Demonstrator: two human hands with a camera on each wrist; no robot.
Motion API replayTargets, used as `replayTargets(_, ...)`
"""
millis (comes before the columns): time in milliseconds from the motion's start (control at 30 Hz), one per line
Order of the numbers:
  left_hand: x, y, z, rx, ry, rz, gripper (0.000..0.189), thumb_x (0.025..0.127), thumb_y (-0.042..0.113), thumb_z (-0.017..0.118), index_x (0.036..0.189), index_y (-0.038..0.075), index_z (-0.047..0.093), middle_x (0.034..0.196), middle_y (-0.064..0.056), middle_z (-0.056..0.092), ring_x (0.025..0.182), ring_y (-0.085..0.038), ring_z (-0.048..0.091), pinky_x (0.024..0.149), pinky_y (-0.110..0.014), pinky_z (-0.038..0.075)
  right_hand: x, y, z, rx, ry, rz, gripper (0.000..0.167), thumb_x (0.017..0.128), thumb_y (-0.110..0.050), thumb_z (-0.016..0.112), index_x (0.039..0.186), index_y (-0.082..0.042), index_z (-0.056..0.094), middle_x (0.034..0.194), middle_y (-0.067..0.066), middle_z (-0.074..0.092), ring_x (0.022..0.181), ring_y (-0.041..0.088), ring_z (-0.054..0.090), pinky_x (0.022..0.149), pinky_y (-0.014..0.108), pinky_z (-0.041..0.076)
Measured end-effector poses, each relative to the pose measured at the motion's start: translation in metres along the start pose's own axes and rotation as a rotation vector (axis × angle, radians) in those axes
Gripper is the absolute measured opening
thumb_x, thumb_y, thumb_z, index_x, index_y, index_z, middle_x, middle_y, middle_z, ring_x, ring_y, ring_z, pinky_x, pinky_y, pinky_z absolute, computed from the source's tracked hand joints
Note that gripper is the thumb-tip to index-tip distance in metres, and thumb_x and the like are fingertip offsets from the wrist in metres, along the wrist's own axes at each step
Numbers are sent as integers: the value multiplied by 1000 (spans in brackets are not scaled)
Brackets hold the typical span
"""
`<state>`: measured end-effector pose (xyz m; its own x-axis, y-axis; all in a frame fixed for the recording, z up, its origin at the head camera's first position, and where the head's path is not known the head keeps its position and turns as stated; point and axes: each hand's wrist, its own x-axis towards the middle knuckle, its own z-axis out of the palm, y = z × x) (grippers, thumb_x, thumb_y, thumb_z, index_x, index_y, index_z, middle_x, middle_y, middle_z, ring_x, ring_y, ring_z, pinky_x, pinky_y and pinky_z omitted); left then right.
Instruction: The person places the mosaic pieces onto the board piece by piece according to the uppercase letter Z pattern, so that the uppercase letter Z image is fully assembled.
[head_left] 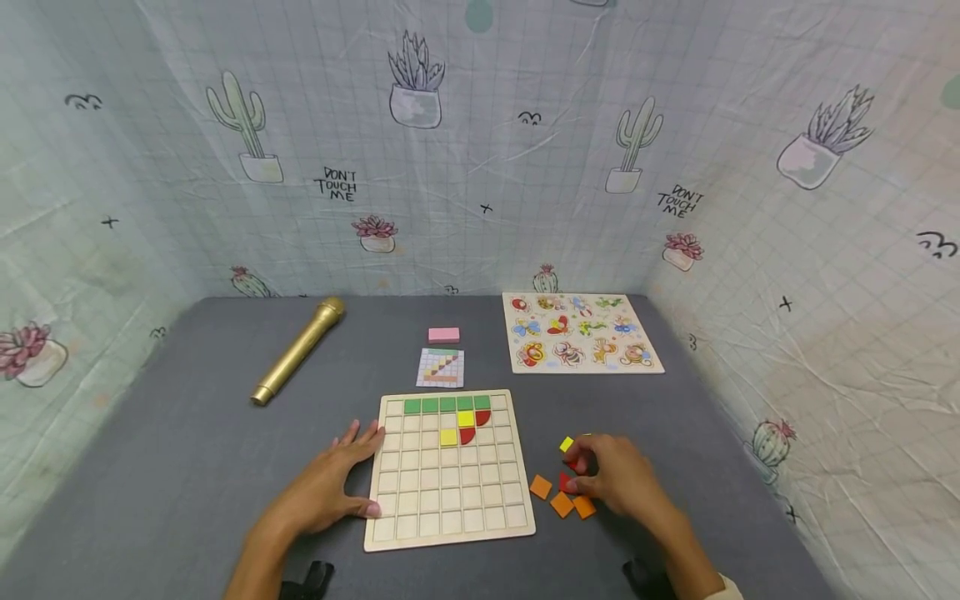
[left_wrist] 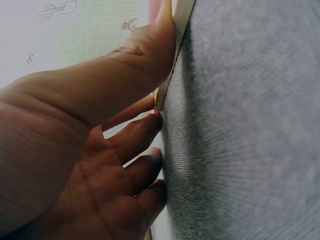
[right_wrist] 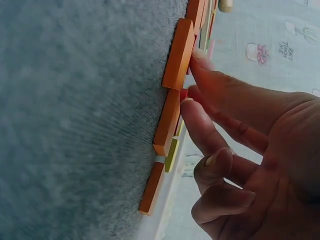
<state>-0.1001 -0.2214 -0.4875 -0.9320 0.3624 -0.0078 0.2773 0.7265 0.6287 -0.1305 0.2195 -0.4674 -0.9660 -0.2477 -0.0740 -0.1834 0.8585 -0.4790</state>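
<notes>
A wooden grid board (head_left: 420,479) lies on the grey table. Green squares (head_left: 447,404) line its top row, with two yellow squares (head_left: 466,418) and two red quarter-circle pieces (head_left: 482,417) below. My left hand (head_left: 330,475) rests at the board's left edge, thumb and fingers spread along it. Right of the board, my right hand (head_left: 618,475) reaches down among loose pieces, thumb and index fingertips apart at the red pieces (head_left: 565,482). Orange squares (head_left: 562,504) lie just in front of these fingers, and a yellow piece (head_left: 566,444) lies beyond them. The hand partly covers the pile.
Behind the board lie a small pattern card (head_left: 441,368) and a pink block (head_left: 443,335). A gold tube (head_left: 298,350) lies at the back left. A puzzle board with printed insects (head_left: 585,333) lies at the back right. Patterned cloth (head_left: 480,150) surrounds the table's back and sides.
</notes>
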Motion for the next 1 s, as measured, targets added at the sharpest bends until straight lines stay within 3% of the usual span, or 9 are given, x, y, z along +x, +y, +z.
replayTargets(167, -1, 1, 1, -8, -2, -5, 112, 68, 31, 95, 162, 2, 42, 172, -18, 34, 161, -52, 18, 127, -73, 20, 2, -1, 0, -14, 22, 37, 18, 85, -14, 89, 94, -24, 77, 76, -10, 58, 76, 11, 54, 67, 30, 45)
replayTargets(400, -1, 1, 0, -4, -2, -6, 112, 68, 31, 95, 162, 1, 42, 172, -19, 33, 161, -52, 18, 127, -73, 20, 8, 2, 0, -60, 42, 7, 18, 84, -14, 89, 87, -25, 76, 77, -9, 58, 74, 10, 54, 68, 31, 48)
replayTargets(600, 0, 1, 0, -1, 0, -8, 111, 68, 31, 95, 162, 2, 43, 172, -18, 33, 161, -51, 18, 127, -73, 20, 7, 0, -4, -53, -51, -72, 18, 81, -28, 92, 87, -28, 75, 80, -13, 61, 76, 6, 57, 70, 26, 48)
replayTargets(1000, -1, 0, 0, 4, 1, -1, 112, 68, 34, 95, 162, 3, 43, 172, -17, 34, 161, -52, 19, 127, -73, 22, 10, -5, 2, 93, -149, -171, 24, 83, -22, 91, 84, -22, 68, 75, -14, 64, 69, 3, 57, 63, 22, 47)
